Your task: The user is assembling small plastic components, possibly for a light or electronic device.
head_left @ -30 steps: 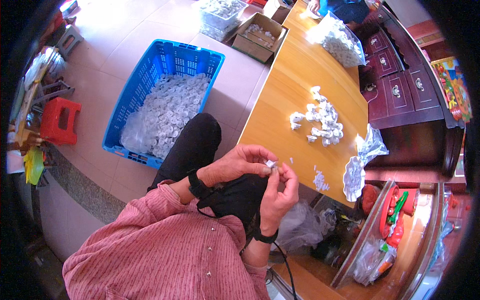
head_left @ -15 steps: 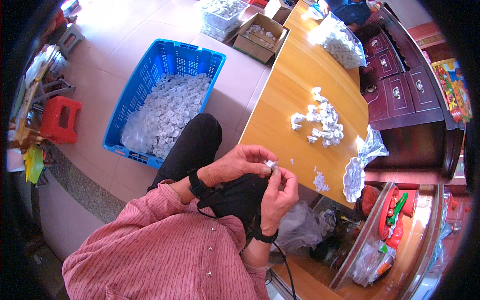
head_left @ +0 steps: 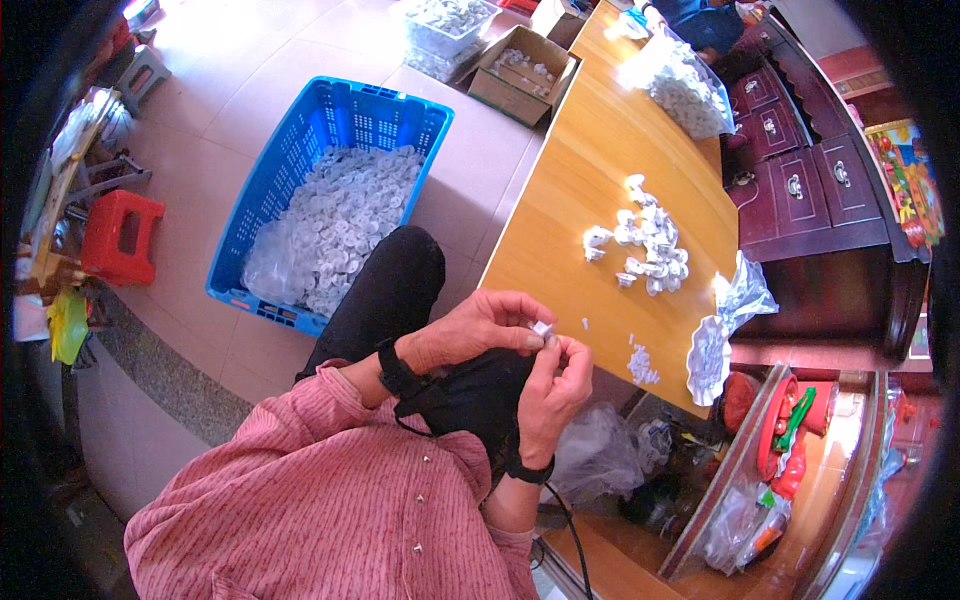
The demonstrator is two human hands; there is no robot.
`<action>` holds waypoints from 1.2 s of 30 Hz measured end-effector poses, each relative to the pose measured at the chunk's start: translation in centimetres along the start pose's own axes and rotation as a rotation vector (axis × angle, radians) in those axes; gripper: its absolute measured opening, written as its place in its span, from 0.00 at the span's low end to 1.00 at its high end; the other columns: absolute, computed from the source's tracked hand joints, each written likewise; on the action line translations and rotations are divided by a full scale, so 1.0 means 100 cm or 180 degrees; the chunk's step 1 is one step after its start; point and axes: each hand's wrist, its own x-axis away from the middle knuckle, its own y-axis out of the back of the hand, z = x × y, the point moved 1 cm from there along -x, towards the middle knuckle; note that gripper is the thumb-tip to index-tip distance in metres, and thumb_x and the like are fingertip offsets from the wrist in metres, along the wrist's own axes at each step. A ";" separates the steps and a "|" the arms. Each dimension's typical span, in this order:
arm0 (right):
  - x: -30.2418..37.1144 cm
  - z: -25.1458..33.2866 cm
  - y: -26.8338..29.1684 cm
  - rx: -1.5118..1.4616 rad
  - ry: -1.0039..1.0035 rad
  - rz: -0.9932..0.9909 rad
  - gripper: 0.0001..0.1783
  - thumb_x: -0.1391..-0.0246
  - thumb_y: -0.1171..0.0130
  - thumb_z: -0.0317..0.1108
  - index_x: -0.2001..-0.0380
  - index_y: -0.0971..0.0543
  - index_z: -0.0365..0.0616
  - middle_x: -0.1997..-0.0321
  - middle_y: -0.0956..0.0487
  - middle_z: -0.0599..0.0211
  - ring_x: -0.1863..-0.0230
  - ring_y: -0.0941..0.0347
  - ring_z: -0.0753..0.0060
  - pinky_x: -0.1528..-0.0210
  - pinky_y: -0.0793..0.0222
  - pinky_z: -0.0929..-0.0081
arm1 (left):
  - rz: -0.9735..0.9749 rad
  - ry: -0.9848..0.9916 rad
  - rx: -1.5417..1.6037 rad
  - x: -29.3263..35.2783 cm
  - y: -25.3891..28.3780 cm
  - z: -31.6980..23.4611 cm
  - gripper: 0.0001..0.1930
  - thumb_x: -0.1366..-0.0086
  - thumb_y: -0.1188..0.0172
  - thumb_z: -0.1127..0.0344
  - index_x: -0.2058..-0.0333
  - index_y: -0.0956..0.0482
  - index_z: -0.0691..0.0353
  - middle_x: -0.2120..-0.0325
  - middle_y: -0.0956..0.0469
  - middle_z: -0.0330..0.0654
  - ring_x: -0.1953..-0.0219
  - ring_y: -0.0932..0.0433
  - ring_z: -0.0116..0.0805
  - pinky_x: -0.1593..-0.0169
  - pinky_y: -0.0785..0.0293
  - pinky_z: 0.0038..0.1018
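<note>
Between the thumb and fingers of my left hand [head_left: 488, 326] is a small white plastic piece [head_left: 541, 328]. My right hand [head_left: 556, 388] meets it from the right, thumb and forefinger pinched together just below the piece; what lies in that pinch is too small to make out. Both hands are over my lap by the edge of the wooden table [head_left: 540, 230]. On the table are a cluster of white plastic parts [head_left: 655, 240], a scatter of tiny white pieces [head_left: 642, 362] and a scalloped white dish [head_left: 708, 360] filled with more small pieces.
Left of my knee, a blue crate [head_left: 222, 262] holds many round, whitish parts. A clear bag of white parts [head_left: 688, 98] stands at the table's far end near another person's arm. Beyond are a cardboard box [head_left: 500, 95] and a clear tub [head_left: 440, 45]; a red stool [head_left: 122, 238] is far left.
My right hand has shifted very slightly left and the white piece has turned a little between my fingers. The things on the table look the same.
</note>
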 end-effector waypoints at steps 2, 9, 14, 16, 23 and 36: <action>0.000 0.001 0.000 -0.0005 0.0024 -0.0013 0.07 0.39 0.44 0.31 0.67 0.26 0.38 0.69 0.24 0.55 0.69 0.26 0.55 0.65 0.30 0.63 | -0.0007 0.0000 -0.0043 0.000 0.001 0.000 0.14 0.36 0.37 0.75 0.51 0.22 0.65 0.58 0.19 0.38 0.57 0.21 0.25 0.52 0.24 0.23; 0.000 0.002 -0.001 -0.0051 -0.0051 -0.0016 0.06 0.39 0.44 0.30 0.67 0.27 0.38 0.69 0.25 0.55 0.69 0.26 0.56 0.66 0.30 0.63 | 0.0087 -0.0062 -0.0044 0.000 0.001 -0.001 0.13 0.35 0.38 0.76 0.52 0.22 0.66 0.58 0.19 0.40 0.55 0.21 0.27 0.48 0.23 0.24; 0.002 0.001 -0.002 -0.0007 0.0000 0.0006 0.06 0.39 0.44 0.30 0.67 0.27 0.37 0.69 0.25 0.54 0.69 0.26 0.56 0.66 0.30 0.62 | 0.0114 -0.0030 -0.0087 0.000 0.000 -0.001 0.13 0.35 0.38 0.76 0.51 0.23 0.66 0.57 0.19 0.40 0.52 0.21 0.28 0.45 0.25 0.26; 0.001 0.000 -0.003 -0.0025 -0.0022 0.0022 0.06 0.39 0.44 0.30 0.67 0.27 0.37 0.69 0.24 0.54 0.69 0.26 0.57 0.66 0.30 0.63 | 0.0142 -0.0067 -0.0111 -0.001 0.001 0.000 0.13 0.35 0.38 0.76 0.51 0.23 0.66 0.57 0.19 0.40 0.52 0.21 0.28 0.45 0.25 0.26; 0.003 -0.004 -0.005 -0.0115 0.0070 -0.0111 0.08 0.39 0.44 0.30 0.66 0.26 0.35 0.72 0.24 0.61 0.72 0.28 0.70 0.68 0.31 0.71 | 0.0173 -0.0068 -0.0162 -0.001 0.002 0.001 0.13 0.35 0.39 0.76 0.51 0.23 0.66 0.56 0.20 0.40 0.52 0.21 0.28 0.44 0.25 0.26; 0.007 -0.001 -0.004 -0.1265 -0.0742 -0.0010 0.09 0.35 0.45 0.32 0.64 0.25 0.36 0.71 0.23 0.70 0.74 0.30 0.83 0.71 0.33 0.81 | 0.0047 0.0072 0.0178 0.001 0.002 -0.001 0.13 0.32 0.39 0.70 0.50 0.22 0.65 0.58 0.20 0.38 0.58 0.21 0.26 0.53 0.23 0.25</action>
